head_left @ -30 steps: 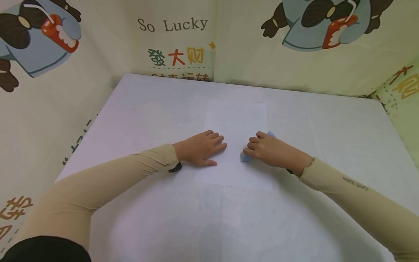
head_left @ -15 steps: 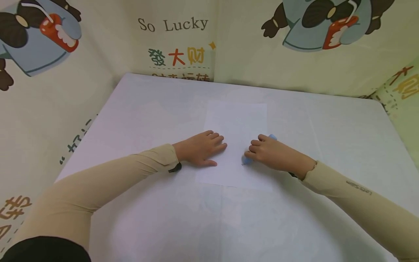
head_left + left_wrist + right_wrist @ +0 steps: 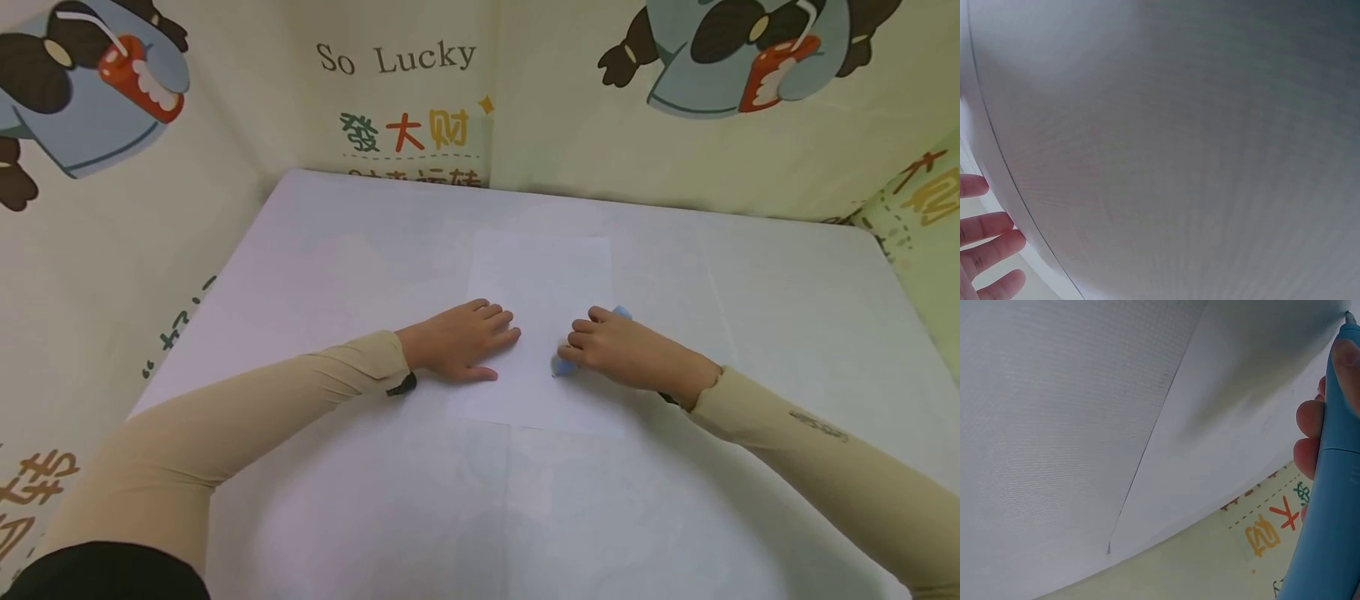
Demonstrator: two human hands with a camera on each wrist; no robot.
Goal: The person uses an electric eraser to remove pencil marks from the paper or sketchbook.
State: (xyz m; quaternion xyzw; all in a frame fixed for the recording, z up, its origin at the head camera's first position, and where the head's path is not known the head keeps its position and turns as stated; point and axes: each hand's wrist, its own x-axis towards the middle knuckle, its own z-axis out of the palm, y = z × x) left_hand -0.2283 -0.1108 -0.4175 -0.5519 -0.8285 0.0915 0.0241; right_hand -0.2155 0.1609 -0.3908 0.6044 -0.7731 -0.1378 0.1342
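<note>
A sheet of white paper (image 3: 540,267) lies on the white-covered table. My left hand (image 3: 461,342) rests palm down on its left part, fingers spread; in the left wrist view only the fingers (image 3: 991,250) show at the lower left. Over the right part of the sheet, my right hand (image 3: 618,354) grips a thick blue pen (image 3: 1329,487) with a small metal tip. The pen is tilted, its tip right at the paper and its rear end poking out behind the knuckles. In the right wrist view, thumb and fingers wrap the pen near its tip.
The white table cover (image 3: 360,517) extends around the sheet on all sides. Cream printed curtains (image 3: 555,125) with cartoon figures and lettering stand along the table's back and sides. A dark rounded shape (image 3: 105,571) sits at the lower left corner.
My right hand and the pen have shifted slightly toward me, then a touch to the left, with the tip staying near the paper. The left hand has not moved.
</note>
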